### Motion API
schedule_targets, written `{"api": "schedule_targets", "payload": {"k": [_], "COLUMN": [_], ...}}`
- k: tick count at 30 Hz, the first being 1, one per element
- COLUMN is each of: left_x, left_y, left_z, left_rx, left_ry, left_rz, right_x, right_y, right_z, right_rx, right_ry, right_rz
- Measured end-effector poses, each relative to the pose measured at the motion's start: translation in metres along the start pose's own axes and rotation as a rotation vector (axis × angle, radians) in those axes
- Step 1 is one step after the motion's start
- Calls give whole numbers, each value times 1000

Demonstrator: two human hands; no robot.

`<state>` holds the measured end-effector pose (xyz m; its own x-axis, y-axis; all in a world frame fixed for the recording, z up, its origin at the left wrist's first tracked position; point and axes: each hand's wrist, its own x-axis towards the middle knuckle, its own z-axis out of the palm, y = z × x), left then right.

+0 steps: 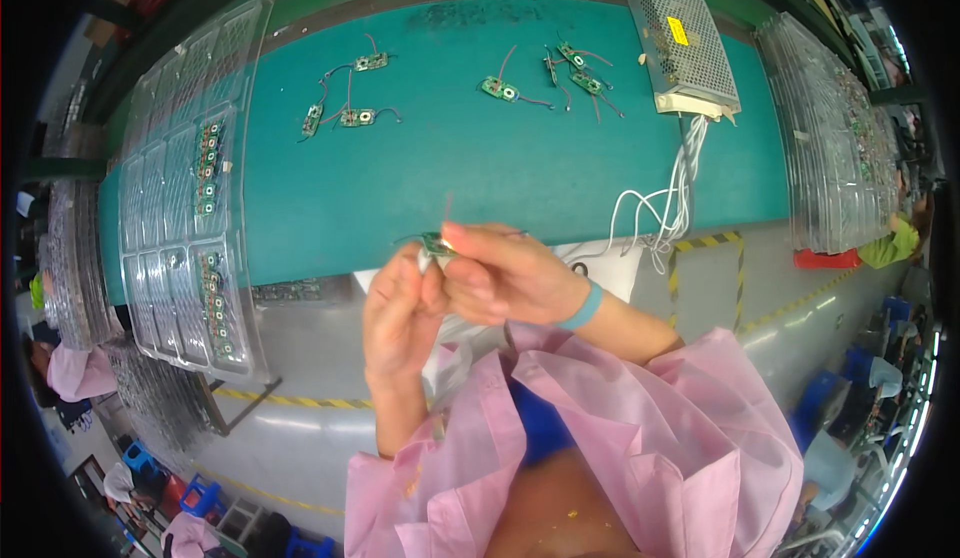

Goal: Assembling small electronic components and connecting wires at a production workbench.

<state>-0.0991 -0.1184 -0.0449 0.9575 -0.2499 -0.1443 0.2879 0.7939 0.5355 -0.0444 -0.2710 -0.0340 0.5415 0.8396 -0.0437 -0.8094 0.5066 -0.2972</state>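
Close to my body, just off the front edge of the table, both hands meet around a small green circuit board (434, 245) with a thin red wire standing up from it. My left hand (398, 303) pinches it from the left side, and something whitish shows at those fingertips. Thumb and fingers of my right hand (510, 273) close on its right side and cover part of it. A light blue band (586, 305) circles my right wrist. Ahead on the table lie loose wired boards: three at the left, one of them here (357, 118), and several right of the middle, including this board (500, 89).
The green table mat (430, 173) spreads before me. A clear plastic tray (140, 243) with rows of boards overhangs the left edge. At the far right stands a perforated metal power supply (685, 43) with white cables (685, 173) trailing forward. Stacked trays (825, 138) rise beyond the right edge.
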Motion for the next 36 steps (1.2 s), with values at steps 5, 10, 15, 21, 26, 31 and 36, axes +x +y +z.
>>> {"api": "schedule_targets", "payload": {"k": [5,10,15,21,26,31,36], "left_x": [7,11,24,20,26,24,16], "left_y": [-2,6,16,14,15,13,18], "left_z": [-9,-14,-15,-21,-19,-24,-27], "left_rx": [95,441,602,618,643,656,567], "left_ry": [113,340,537,497,477,450,457], "left_rz": [122,300,277,248,278,291,262], "right_x": [-13,-7,-1,54,117,131,91], "right_y": [-56,-52,-41,-50,-58,-49,-44], "right_z": [-9,-14,-2,-1,-32,-53,-5], "right_rx": [-8,38,-306,-1703,-2388,-2473,-1448], "right_ry": [119,407,424,482,709,596,440], "right_rz": [-447,-184,-57,-357,-580,-742,-271]}}
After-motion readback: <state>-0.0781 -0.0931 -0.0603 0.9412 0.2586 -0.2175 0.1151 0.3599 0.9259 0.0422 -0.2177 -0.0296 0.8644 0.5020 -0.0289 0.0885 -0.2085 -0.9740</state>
